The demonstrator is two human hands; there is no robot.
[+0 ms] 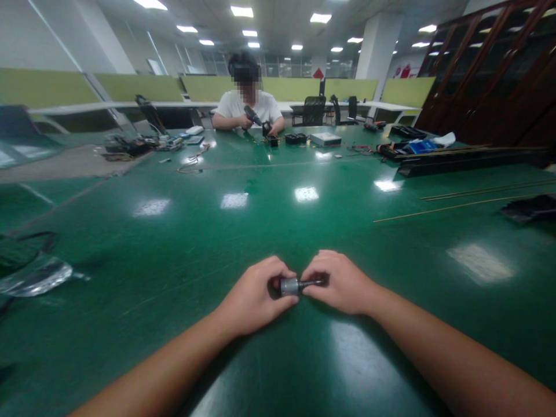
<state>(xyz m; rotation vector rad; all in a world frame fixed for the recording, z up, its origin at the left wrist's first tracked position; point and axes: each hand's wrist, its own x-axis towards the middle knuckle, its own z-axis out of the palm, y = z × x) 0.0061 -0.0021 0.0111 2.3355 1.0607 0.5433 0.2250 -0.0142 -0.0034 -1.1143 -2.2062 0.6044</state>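
A small silver cylinder with a thin dark shaft (289, 286) lies sideways between my two hands, low over the green tabletop. Its exact kind does not show. My left hand (260, 292) has thumb and fingers curled round the cylinder's left end, which they partly hide. At the other side, the fingers and thumb of my right hand (336, 281) close around the thin shaft. The shaft's tip is partly covered by that hand.
Across the green table (269, 226) a person in a white shirt (249, 104) holds a power drill (252, 114) over small black parts. Thin rods (456, 207) and a black channel (460, 165) lie at right. A shiny silver bag (39, 278) lies at left.
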